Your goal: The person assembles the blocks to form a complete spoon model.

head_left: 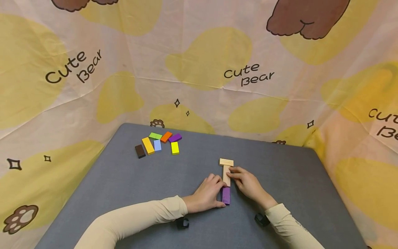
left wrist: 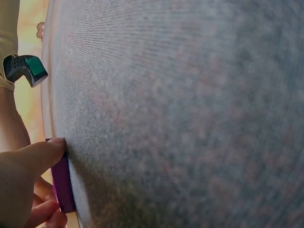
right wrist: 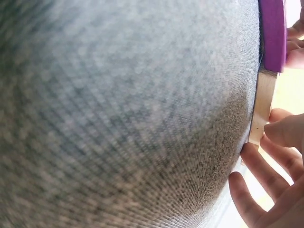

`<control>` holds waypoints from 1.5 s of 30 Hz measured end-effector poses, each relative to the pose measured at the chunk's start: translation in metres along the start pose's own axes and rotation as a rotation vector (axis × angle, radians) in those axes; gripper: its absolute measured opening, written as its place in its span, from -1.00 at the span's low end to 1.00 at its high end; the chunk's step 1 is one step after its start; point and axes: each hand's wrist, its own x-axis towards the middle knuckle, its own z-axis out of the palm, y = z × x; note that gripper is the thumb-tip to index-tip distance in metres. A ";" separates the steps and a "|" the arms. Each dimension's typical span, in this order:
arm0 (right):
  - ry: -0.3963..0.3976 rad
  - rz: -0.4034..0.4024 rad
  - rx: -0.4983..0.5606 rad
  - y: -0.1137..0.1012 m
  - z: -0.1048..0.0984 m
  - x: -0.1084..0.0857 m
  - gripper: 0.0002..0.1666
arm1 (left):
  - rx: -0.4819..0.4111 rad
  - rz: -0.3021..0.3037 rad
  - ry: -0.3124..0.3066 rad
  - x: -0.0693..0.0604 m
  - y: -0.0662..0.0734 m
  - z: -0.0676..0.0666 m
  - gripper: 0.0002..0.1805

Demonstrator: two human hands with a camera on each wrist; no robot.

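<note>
the left hand [head_left: 206,195] is pinching the near purple block [head_left: 226,196] lengthwise, thumb at its near end and fingers at its far end, on the right half of the counter [head_left: 192,167]. the right hand [head_left: 248,183] is touching the plain wooden block [head_left: 226,177] just beyond; whether it is pinching, i cannot tell. beyond that, the ribbed wooden piece [head_left: 226,162] is lying crosswise, capping the line like a t. these pieces are seemingly already in place, with the hands probably straightening the join. farther left, seven pieces are lying outside the line: the dark brown block [head_left: 140,151], yellow block [head_left: 175,148], amber block [head_left: 148,146], light blue block [head_left: 157,146], far purple block [head_left: 175,138], orange block [head_left: 166,137] and green block [head_left: 155,136], apparently unused.
</note>
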 end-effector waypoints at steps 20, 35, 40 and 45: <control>0.009 -0.002 0.005 0.000 0.001 -0.001 -0.59 | -0.035 -0.020 0.005 0.002 -0.006 -0.001 -0.28; 0.011 -0.024 0.009 0.004 0.002 -0.001 -0.59 | -0.275 -0.139 0.159 0.025 -0.162 -0.076 -0.18; -0.002 -0.032 0.010 0.005 0.003 -0.001 -0.59 | -0.341 -0.251 0.069 0.021 -0.213 -0.101 -0.10; -0.005 -0.026 0.020 0.006 0.003 0.000 -0.59 | -0.303 -0.306 -0.022 0.022 -0.240 -0.115 -0.11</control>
